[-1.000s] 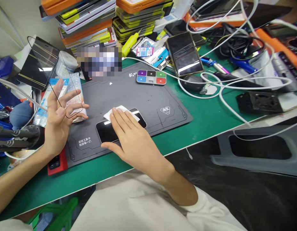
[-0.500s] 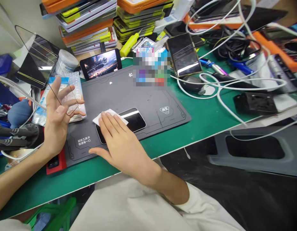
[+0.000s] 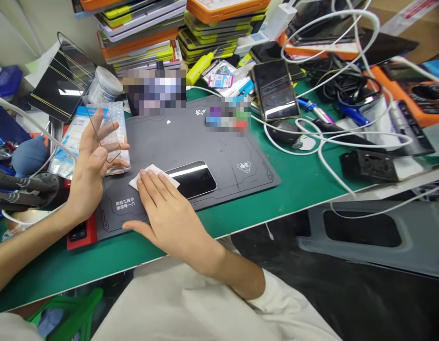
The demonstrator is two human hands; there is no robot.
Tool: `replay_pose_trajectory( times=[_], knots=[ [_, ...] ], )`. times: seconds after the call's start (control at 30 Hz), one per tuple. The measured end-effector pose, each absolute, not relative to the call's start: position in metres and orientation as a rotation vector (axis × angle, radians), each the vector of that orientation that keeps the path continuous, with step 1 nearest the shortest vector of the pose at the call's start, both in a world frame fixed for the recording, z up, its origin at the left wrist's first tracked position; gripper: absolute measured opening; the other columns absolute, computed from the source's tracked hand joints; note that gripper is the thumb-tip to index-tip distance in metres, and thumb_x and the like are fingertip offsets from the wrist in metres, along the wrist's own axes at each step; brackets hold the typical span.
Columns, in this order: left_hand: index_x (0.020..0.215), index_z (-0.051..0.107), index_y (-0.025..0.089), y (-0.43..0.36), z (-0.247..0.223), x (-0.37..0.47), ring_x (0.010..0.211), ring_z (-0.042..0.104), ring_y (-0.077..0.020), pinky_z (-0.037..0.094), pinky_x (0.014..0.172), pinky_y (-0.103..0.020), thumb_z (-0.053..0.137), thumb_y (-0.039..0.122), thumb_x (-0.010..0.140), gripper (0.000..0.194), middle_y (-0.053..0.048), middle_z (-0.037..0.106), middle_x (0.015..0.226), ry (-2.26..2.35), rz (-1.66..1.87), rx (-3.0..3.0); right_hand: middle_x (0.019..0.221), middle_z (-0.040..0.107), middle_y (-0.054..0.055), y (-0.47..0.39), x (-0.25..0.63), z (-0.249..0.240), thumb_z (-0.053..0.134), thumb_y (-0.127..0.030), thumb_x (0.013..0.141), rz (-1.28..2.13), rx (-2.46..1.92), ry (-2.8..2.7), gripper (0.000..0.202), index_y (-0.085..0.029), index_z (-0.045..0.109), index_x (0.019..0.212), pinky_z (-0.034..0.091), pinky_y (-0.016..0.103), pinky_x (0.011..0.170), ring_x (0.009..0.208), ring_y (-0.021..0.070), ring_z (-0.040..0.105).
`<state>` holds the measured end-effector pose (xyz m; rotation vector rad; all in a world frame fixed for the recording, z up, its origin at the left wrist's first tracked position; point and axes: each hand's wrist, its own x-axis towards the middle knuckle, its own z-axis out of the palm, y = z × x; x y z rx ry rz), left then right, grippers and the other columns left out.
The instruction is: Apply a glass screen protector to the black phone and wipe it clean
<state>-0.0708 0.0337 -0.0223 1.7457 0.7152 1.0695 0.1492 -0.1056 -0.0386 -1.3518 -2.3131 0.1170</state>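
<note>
Currently, the phone (image 3: 200,180) lies on the mat (image 3: 226,149), partly wiped over by a white wipe (image 3: 170,181) under the right hand (image 3: 177,227), thumb spread, while the left hand's (image 3: 86,177) grip pinches a clear sheet (image 3: 88,83) well apart.

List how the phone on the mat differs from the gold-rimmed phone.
The phone on the mat has a silvery rim, the gold-rimmed phone a gold one. The first lies crosswise, partly under the white wipe and right hand; the second lies more front to back, uncovered. Both have dark screens with a bright streak.
</note>
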Motion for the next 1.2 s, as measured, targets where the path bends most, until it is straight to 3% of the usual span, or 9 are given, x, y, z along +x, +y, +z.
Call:
replay_pose_trajectory(
  times=[0.2, 0.33, 0.43, 0.57, 0.67, 0.87, 1.03, 1.1, 1.2],
  knots=[
    [0.175, 0.053, 0.054, 0.027, -0.022, -0.065, 0.130, 0.075, -0.0297, 0.072, 0.087, -0.039, 0.068, 0.054, 0.113, 0.063, -0.006, 0.059, 0.170, 0.779, 1.102, 1.714, 0.178, 0.056, 0.029, -0.134, 0.157, -0.046, 0.067, -0.035, 0.120, -0.026, -1.296, -2.354, 0.065, 0.007, 0.058, 0.168, 0.047, 0.048, 0.146, 0.169, 0.0379, 0.059],
    [0.176, 0.052, 0.053, 0.027, -0.022, -0.066, 0.131, 0.075, -0.0303, 0.072, 0.088, -0.039, 0.069, 0.056, 0.113, 0.065, -0.006, 0.058, 0.172, 0.783, 1.072, 1.723, 0.171, 0.067, 0.019, -0.147, 0.169, -0.052, 0.062, -0.009, 0.116, -0.140, -1.201, -2.330, 0.047, -0.006, 0.070, 0.162, 0.054, 0.044, 0.142, 0.162, 0.0288, 0.067],
    [0.176, 0.052, 0.051, 0.027, -0.020, -0.066, 0.131, 0.074, -0.0305, 0.072, 0.089, -0.040, 0.066, 0.056, 0.115, 0.063, -0.007, 0.058, 0.173, 0.777, 1.071, 1.734, 0.158, 0.079, 0.018, -0.142, 0.185, -0.047, 0.065, -0.003, 0.113, -0.192, -1.053, -2.328, 0.040, -0.006, 0.079, 0.149, 0.062, 0.041, 0.135, 0.149, 0.0268, 0.078],
    [0.177, 0.053, 0.048, 0.025, -0.018, -0.063, 0.132, 0.073, -0.0286, 0.072, 0.090, -0.036, 0.068, 0.054, 0.114, 0.065, -0.007, 0.058, 0.174, 0.765, 1.060, 1.756, 0.128, 0.093, 0.010, -0.128, 0.226, -0.036, 0.064, -0.002, 0.112, -0.170, -0.914, -2.239, 0.030, -0.011, 0.088, 0.127, 0.072, 0.032, 0.112, 0.121, 0.0195, 0.089],
    [0.179, 0.052, 0.045, 0.021, -0.015, -0.060, 0.129, 0.073, -0.0267, 0.071, 0.091, -0.034, 0.069, 0.050, 0.115, 0.067, -0.008, 0.060, 0.174, 0.720, 1.048, 1.854, 0.118, 0.095, 0.003, -0.118, 0.265, -0.036, 0.057, -0.001, 0.112, -0.262, -1.163, -1.975, 0.044, -0.026, 0.088, 0.131, 0.074, 0.034, 0.088, 0.105, 0.0204, 0.091],
    [0.177, 0.056, 0.043, 0.003, 0.002, -0.053, 0.130, 0.070, -0.0321, 0.070, 0.095, -0.043, 0.071, 0.040, 0.111, 0.067, -0.011, 0.065, 0.166, 0.767, 0.821, 2.422, 0.123, 0.091, 0.010, -0.092, 0.310, -0.054, 0.056, -0.020, 0.116, -0.266, -1.615, -1.537, 0.038, -0.030, 0.091, 0.128, 0.072, 0.054, 0.102, 0.116, 0.0329, 0.087],
    [0.179, 0.049, 0.047, -0.008, 0.005, -0.050, 0.123, 0.073, -0.0352, 0.064, 0.112, -0.059, 0.076, 0.037, 0.102, 0.081, -0.009, 0.068, 0.167, 0.722, 0.657, 2.825, 0.178, 0.064, 0.013, -0.086, 0.308, -0.061, 0.051, -0.029, 0.120, -0.231, -1.692, -1.692, 0.047, -0.031, 0.074, 0.161, 0.047, 0.085, 0.133, 0.174, 0.0457, 0.050],
    [0.180, 0.047, 0.046, -0.009, 0.004, -0.049, 0.122, 0.073, -0.0352, 0.065, 0.110, -0.058, 0.074, 0.035, 0.102, 0.083, -0.010, 0.067, 0.168, 0.698, 0.568, 2.873, 0.182, 0.060, 0.011, -0.089, 0.306, -0.058, 0.052, -0.033, 0.121, -0.188, -1.647, -1.782, 0.051, -0.033, 0.065, 0.170, 0.042, 0.085, 0.138, 0.178, 0.0442, 0.045],
    [0.182, 0.045, 0.044, -0.007, 0.002, -0.048, 0.125, 0.073, -0.0386, 0.066, 0.108, -0.062, 0.072, 0.037, 0.105, 0.082, -0.011, 0.066, 0.169, 0.674, 0.505, 2.878, 0.169, 0.074, 0.011, -0.093, 0.305, -0.053, 0.051, -0.040, 0.124, -0.117, -1.491, -1.909, 0.049, -0.029, 0.065, 0.170, 0.050, 0.071, 0.138, 0.166, 0.0381, 0.063]
  ],
)
